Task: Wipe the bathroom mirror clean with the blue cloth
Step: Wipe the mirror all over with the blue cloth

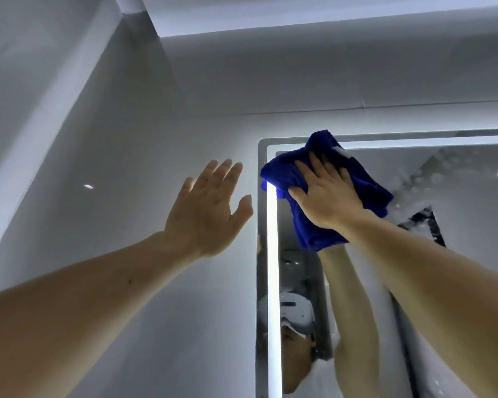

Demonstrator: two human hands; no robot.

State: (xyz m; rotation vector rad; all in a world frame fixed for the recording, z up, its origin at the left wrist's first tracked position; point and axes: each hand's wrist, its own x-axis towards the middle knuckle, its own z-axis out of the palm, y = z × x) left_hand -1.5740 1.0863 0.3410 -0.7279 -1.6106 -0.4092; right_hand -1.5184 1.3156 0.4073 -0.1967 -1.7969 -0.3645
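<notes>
The bathroom mirror (457, 268) hangs on the right, framed by a lit white strip along its top and left edges. A crumpled blue cloth (365, 185) lies against the glass at the mirror's top left corner. My right hand (325, 193) presses the cloth flat onto the mirror, fingers spread and pointing up-left. My left hand (207, 208) is raised with straight fingers over the grey wall just left of the mirror's edge and holds nothing. Whether it touches the wall is unclear.
Glossy grey wall tiles (127, 168) fill the left and top, meeting a white ceiling edge (299, 15). The mirror reflects my arm, a person wearing a white headset (295, 311), and a dark angled shape. Hazy smears (423, 179) show on the glass right of the cloth.
</notes>
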